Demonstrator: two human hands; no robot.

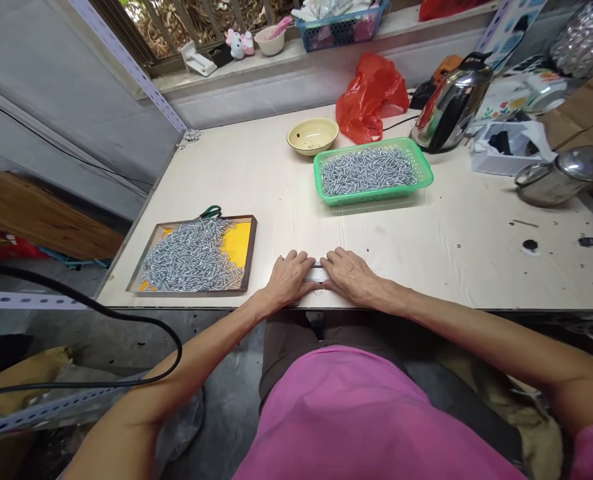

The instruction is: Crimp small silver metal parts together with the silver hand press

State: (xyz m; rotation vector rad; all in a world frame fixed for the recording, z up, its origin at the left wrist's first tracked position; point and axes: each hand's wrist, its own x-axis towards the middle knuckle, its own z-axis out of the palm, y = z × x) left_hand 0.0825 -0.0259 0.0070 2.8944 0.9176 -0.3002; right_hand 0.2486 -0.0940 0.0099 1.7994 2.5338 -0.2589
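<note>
Near the front edge of the table, my left hand point(290, 277) and my right hand point(350, 275) close on the two ends of a flat silver-grey piece with dark edges point(318, 274). Only its middle shows between my thumbs and fingers; the ends are hidden, so its kind is unclear. Left of my left hand lies a shallow tray point(251, 255) with a yellow lining, heaped with small shiny metal pieces point(189, 257) like pins or screws. Beyond my right hand stands a green plastic basket point(376, 197) full of similar small metal pieces point(369, 171).
Green-handled scissors point(211, 212) lie behind the tray. A cream bowl point(313, 136), a red plastic bag point(371, 100) and a steel kettle point(451, 103) stand at the back. A glass pot point(563, 177) and white box point(506, 160) are at right. A black cable point(171, 327) hangs at left.
</note>
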